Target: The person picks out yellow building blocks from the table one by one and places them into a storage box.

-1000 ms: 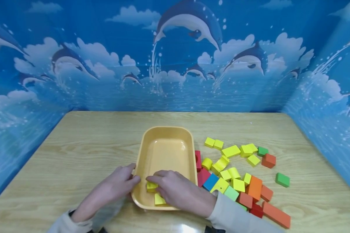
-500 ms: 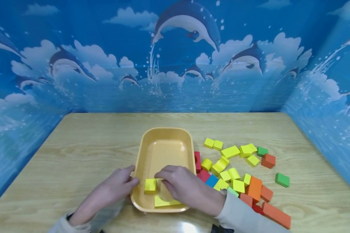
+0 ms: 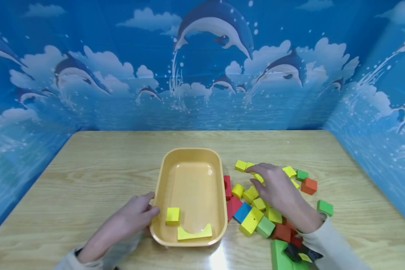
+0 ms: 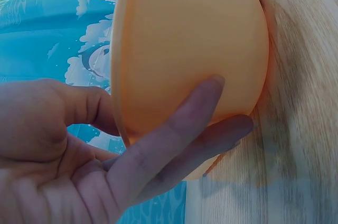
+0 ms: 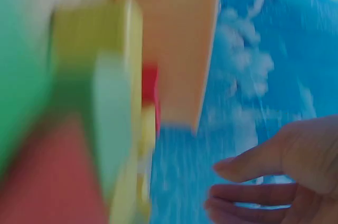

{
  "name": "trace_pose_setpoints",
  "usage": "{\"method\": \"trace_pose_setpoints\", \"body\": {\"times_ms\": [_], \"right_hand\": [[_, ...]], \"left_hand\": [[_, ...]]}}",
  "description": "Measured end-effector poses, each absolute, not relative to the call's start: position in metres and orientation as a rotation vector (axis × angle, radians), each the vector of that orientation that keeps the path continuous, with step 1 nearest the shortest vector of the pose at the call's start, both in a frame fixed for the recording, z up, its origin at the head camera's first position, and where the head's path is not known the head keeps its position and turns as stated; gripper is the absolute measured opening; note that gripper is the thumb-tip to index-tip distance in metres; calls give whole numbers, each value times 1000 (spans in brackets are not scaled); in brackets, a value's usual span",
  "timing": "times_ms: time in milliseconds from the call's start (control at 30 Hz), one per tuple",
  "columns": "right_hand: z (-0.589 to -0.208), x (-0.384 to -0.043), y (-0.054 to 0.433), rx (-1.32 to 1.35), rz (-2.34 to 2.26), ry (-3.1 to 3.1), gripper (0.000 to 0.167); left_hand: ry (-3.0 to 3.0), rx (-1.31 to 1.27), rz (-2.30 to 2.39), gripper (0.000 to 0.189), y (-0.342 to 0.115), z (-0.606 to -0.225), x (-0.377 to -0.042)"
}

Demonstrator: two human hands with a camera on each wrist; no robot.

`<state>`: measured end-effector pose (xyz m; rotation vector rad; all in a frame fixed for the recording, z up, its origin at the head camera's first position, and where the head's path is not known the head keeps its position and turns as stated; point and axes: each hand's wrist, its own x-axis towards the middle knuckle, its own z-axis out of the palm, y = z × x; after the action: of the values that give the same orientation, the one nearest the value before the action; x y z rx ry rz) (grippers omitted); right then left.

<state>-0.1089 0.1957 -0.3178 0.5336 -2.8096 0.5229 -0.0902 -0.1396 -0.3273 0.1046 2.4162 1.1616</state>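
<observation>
My left hand grips the left wall of a pale orange plastic tray. In the left wrist view its thumb hooks over the rim while the fingers lie along the outer wall. Inside the tray's near end are a yellow block and a yellow arch-cut block. My right hand hovers over the yellow blocks right of the tray, thumb and fingers apart. The right wrist view shows nothing between them. Some blocks under this hand are hidden.
Beside the tray lie a red block, a blue block, a yellow block and a light green block. A green block lies farther right. Dolphin-printed curtains border the table.
My right hand has released the yellow block inside the tray and moved right and away, over the loose blocks. My left hand stays on the tray's wall.
</observation>
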Motion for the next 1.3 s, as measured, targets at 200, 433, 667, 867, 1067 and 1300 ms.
{"method": "trace_pose_setpoints", "body": {"times_ms": [200,433,667,867,1067,1300], "right_hand": [[-326,-113,258,243,401,-3050,34],[-338,-114,294,109,359,-3153,35],[-343,-117,288,86,365,-3187,29],[-343,-117,285,130,394,-3189,28],[-343,-119,284,105,364,-3290,17],[-344,-114,284,127,420,-3259,13]], "left_hand": [[2412,54,1094,54,-140,-327,-92],[2414,79,1126,52,-142,-326,-93],[2411,97,1136,52,-142,-327,-92],[2396,54,1089,55,-141,-324,-95],[2406,67,1067,55,-141,-324,-97],[2454,146,1055,55,-142,-325,-96]]}}
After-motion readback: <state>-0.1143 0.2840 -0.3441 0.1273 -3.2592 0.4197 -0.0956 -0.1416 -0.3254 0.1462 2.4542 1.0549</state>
